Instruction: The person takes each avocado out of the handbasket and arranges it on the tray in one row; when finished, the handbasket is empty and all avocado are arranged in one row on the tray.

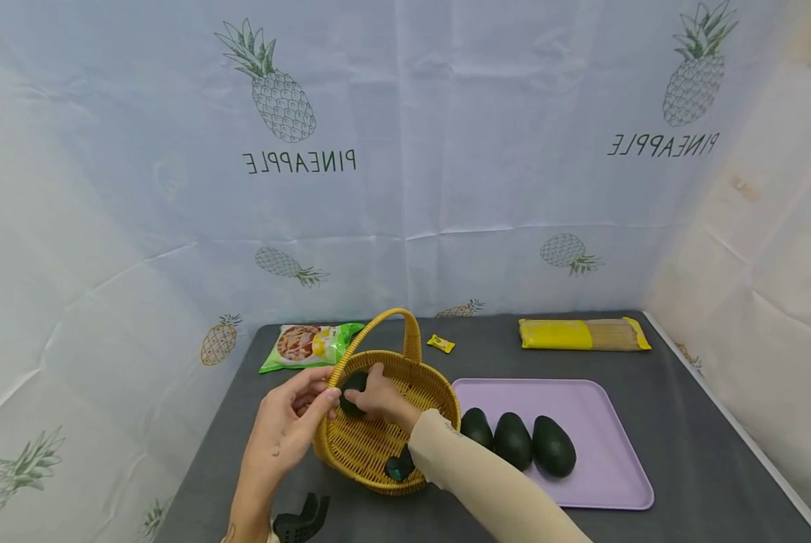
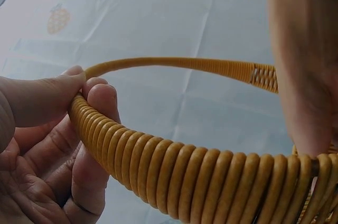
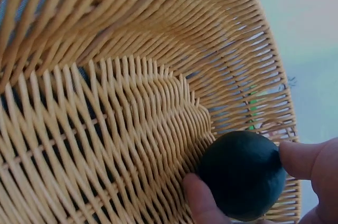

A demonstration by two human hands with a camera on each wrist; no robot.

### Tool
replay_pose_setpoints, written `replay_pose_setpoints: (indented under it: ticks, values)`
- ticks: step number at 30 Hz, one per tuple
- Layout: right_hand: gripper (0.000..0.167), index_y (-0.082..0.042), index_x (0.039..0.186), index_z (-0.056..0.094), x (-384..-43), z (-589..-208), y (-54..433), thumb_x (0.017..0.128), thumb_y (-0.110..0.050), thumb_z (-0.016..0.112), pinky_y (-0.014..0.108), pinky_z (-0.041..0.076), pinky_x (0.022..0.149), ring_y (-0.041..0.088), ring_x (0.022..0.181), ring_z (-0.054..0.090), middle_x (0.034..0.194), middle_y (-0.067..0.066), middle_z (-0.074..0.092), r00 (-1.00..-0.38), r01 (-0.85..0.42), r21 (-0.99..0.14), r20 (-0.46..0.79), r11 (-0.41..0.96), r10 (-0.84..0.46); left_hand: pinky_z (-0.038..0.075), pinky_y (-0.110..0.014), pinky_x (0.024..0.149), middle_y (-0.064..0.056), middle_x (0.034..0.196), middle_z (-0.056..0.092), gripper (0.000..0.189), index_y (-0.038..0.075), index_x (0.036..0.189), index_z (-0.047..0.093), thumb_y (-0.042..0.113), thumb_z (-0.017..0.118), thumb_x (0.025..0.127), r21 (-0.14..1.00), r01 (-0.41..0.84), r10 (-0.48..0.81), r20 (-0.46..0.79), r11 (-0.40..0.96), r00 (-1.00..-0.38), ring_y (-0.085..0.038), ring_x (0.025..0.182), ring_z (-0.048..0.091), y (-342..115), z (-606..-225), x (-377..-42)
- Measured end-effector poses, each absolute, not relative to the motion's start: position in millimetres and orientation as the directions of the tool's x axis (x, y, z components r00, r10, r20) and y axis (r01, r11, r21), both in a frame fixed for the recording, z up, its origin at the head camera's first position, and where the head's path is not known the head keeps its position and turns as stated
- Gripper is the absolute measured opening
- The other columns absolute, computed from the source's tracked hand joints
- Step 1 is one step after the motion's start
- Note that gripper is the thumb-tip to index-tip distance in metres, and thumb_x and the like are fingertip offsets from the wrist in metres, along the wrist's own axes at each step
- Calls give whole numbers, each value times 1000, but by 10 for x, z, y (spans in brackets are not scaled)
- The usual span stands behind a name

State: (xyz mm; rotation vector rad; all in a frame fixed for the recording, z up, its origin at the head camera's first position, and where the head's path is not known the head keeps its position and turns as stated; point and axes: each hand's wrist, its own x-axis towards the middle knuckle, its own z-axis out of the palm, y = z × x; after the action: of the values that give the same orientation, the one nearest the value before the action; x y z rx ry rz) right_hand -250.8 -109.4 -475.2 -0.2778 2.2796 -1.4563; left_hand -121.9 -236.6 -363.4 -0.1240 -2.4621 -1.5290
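A yellow wicker basket (image 1: 394, 483) with a tall arched handle (image 2: 174, 176) stands on the dark table. My left hand (image 1: 286, 422) pinches that handle between thumb and fingers on its left side. Inside the basket my right hand (image 1: 383, 396) holds a dark green avocado (image 3: 243, 176) against the left part of the woven wall. Thumb and a finger sit on opposite sides of the avocado in the right wrist view; its other fingers are mostly out of sight. Three more avocados (image 1: 553, 446) lie in a row on a lilac tray (image 1: 595, 422) to the right.
Behind the basket lie a green-edged food packet (image 1: 310, 344) and a small yellow wrapped piece (image 1: 440, 344). A yellow pack of noodles (image 1: 582, 334) rests at the back right. Patterned cloth (image 1: 446, 151) hangs behind the table (image 1: 690, 422). My right sleeve crosses the tray's near-left corner.
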Motion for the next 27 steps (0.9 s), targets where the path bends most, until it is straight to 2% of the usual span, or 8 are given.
replay_pose_setpoints:
  ticks: [4, 8, 12, 17, 27]
  values:
    - [73, 5, 146, 26, -2514, -4768, -1128, 98, -29, 69, 42, 57, 65, 36, 76, 68, 97, 22, 62, -905, 54, -889, -236, 455, -353, 59, -30, 65, -7, 92, 70, 32, 3, 129, 65, 10, 67, 98, 874, 198, -54, 246, 444, -968, -17, 73, 69, -2363, -3638, -1217]
    - [73, 4, 146, 26, -2517, -4788, -1154, 98, -31, 68, 36, 46, 55, 26, 57, 54, 78, 13, 57, -910, 53, -889, -230, 454, -344, 59, -30, 66, -7, 92, 70, 32, 3, 129, 65, 10, 67, 98, 875, 199, -54, 247, 440, -967, -20, 74, 70, -2363, -3640, -1214]
    - [71, 3, 143, 29, -2506, -4804, -1179, 96, -30, 71, 34, 41, 52, 19, 50, 43, 70, 8, 49, -914, 51, -907, -211, 418, -347, 59, -29, 66, -8, 91, 70, 31, 3, 128, 66, 9, 67, 98, 878, 200, -55, 247, 435, -967, -20, 74, 70, -2365, -3639, -1209]
    - [73, 1, 138, 33, -2493, -4816, -1204, 90, -31, 78, 34, 44, 51, 20, 52, 47, 73, 9, 50, -918, 25, -916, -180, 401, -354, 58, -27, 64, -11, 92, 70, 31, 4, 128, 66, 9, 67, 98, 879, 191, -61, 241, 436, -969, -18, 72, 69, -2372, -3638, -1202]
    - [77, 0, 135, 32, -2510, -4874, -1227, 85, -29, 83, 33, 49, 56, 27, 70, 59, 100, 19, 53, -920, 33, -936, -166, 350, -355, 58, -28, 63, -9, 92, 70, 30, 5, 127, 67, 8, 68, 97, 878, 195, -58, 244, 438, -968, -22, 72, 70, -2369, -3635, -1224]
